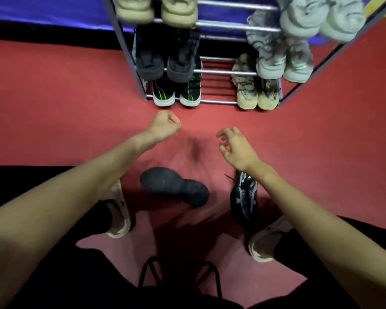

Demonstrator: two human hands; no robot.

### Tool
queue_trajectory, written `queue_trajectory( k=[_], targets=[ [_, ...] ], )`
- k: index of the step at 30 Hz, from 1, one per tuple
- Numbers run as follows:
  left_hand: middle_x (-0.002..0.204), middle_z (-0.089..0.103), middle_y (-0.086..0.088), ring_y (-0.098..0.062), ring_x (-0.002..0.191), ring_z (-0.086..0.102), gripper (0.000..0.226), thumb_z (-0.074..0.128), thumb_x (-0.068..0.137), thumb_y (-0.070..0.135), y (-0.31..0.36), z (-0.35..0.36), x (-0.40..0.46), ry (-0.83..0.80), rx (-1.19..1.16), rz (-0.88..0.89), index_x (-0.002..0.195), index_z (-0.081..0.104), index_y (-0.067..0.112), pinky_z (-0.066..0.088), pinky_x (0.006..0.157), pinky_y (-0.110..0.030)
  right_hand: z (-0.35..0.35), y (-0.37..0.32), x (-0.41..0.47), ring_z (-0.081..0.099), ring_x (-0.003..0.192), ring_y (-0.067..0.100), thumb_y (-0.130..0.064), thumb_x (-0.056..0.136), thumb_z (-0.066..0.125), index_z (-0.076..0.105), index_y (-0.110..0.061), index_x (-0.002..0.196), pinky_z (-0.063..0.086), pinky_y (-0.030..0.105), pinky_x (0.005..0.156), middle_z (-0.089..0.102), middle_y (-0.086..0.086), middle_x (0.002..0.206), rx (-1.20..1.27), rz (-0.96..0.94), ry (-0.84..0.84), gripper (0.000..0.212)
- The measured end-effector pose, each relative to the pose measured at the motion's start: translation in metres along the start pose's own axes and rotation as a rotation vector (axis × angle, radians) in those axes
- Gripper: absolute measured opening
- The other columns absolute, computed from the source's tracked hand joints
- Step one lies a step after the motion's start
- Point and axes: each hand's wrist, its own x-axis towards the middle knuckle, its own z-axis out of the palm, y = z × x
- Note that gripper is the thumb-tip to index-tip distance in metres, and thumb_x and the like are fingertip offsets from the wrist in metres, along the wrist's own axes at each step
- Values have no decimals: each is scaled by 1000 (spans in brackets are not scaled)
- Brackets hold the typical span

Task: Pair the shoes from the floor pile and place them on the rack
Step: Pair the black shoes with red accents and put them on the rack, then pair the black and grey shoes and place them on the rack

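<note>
On floor before rack [218, 73]: black shoe [174, 186], grey sneaker [244, 195], mismatched. Left hand [164, 126] fisted, empty; right hand [236, 144] loosely spread, empty. Advice: verify mates before racking.

Two shoes lie on the red floor by my feet — a black shoe [176, 188] tipped on its side, sole showing, and a grey-and-black mesh sneaker [244, 196] upright to its right, well apart. My rack [218, 72] ahead holds pairs along its left and right edges, toes outward.
</note>
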Motion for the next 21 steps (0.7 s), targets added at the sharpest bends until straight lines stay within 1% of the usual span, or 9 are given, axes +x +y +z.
queue_trajectory(
  k=[2, 3, 5, 7, 9, 11, 14, 17, 21],
  targets=[
    [65, 58, -4, -17, 71, 55, 16, 61, 82, 12, -31, 26, 6, -28, 151, -134, 67, 56, 13, 43, 60, -27, 33, 19, -5, 60, 95, 33, -8, 88, 50, 54, -5, 119, 48, 42, 91, 51, 16, 114, 15, 105, -123, 31],
    [77, 60, -8, -21, 82, 57, 12, 62, 84, 17, -48, 38, 7, -46, 235, -199, 77, 60, 8, 45, 69, -32, 48, 29, -7, 61, 96, 35, -10, 89, 50, 53, -5, 120, 48, 43, 92, 50, 17, 117, 14, 159, -186, 32],
    [108, 64, -16, -28, 104, 61, 35, 61, 86, 27, -77, 63, 4, -96, 359, -324, 108, 60, -1, 49, 83, -34, 75, 49, -10, 59, 105, 39, -12, 90, 51, 50, -4, 124, 46, 43, 97, 49, 19, 121, 10, 235, -291, 36],
    [124, 62, -18, -30, 112, 62, 45, 61, 85, 30, -95, 86, -4, -156, 415, -398, 118, 59, 0, 51, 85, -31, 96, 65, -13, 57, 112, 37, -16, 89, 57, 49, -3, 127, 44, 40, 101, 51, 21, 122, 36, 276, -355, 41],
    [121, 64, -19, -31, 106, 64, 41, 61, 84, 28, -106, 106, -8, -203, 404, -450, 113, 61, -1, 51, 79, -31, 114, 75, -16, 56, 115, 35, -27, 85, 66, 46, -5, 130, 43, 39, 102, 51, 19, 124, 62, 267, -403, 55],
    [108, 66, -17, -31, 96, 64, 29, 59, 85, 23, -111, 116, -9, -197, 368, -469, 103, 61, 0, 45, 71, -29, 132, 79, -19, 49, 124, 32, -41, 74, 76, 38, -9, 138, 40, 37, 106, 46, 17, 134, 54, 206, -449, 81],
    [114, 66, -18, -33, 107, 62, 37, 57, 85, 22, -121, 121, -6, -126, 386, -414, 112, 61, -2, 47, 81, -32, 164, 78, -22, 34, 137, 32, -50, 59, 84, 25, -11, 146, 34, 41, 112, 31, 14, 146, 27, 104, -528, 112],
    [114, 67, -22, -33, 108, 62, 32, 56, 86, 17, -127, 119, -5, -63, 362, -336, 107, 65, -6, 47, 88, -36, 191, 69, -25, 32, 131, 35, -49, 59, 83, 18, -9, 149, 36, 43, 108, 30, 16, 142, -99, 36, -533, 118],
    [114, 67, -16, -31, 111, 61, 29, 56, 85, 20, -138, 115, -2, 22, 306, -342, 107, 63, 2, 45, 90, -31, 208, 61, -20, 39, 122, 36, -46, 57, 80, 27, -8, 143, 37, 43, 103, 37, 15, 134, -180, 51, -394, 108]
  ],
)
